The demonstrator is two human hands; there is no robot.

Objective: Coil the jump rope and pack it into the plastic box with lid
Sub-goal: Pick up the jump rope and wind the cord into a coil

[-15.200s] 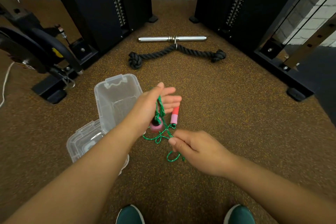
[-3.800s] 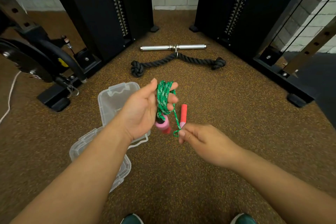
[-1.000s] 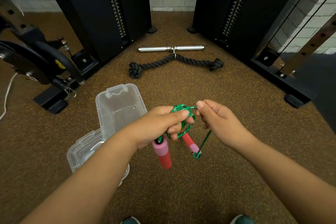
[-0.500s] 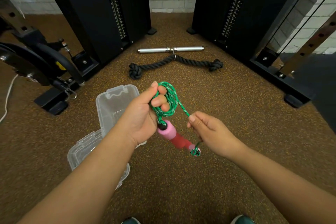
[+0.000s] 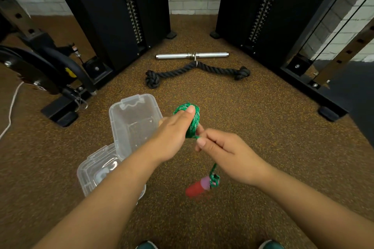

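The green jump rope (image 5: pixel 193 121) is wound into a tight coil around the fingers of my left hand (image 5: pixel 174 135), which grips it above the floor. My right hand (image 5: pixel 220 149) pinches the rope's loose end just beside the coil. From that hand a short length hangs down to a red and pink handle (image 5: pixel 199 187), blurred and swinging. The other handle is hidden. The clear plastic box (image 5: pixel 131 123) stands open on the floor left of my hands. Its clear lid (image 5: pixel 97 172) lies in front of it, partly under my left forearm.
A steel bar (image 5: pixel 192 55) and a black knotted rope attachment (image 5: pixel 197 72) lie on the brown speckled floor ahead. Black weight-stack towers (image 5: pixel 121 12) rise on both sides. A black machine base (image 5: pixel 60 111) sits at the left. My shoes (image 5: pixel 271 244) show at the bottom edge.
The coil has turned over in my left hand, with the thumb now on top. My right hand moved up against the coil. One handle dropped and now dangles below my right hand.
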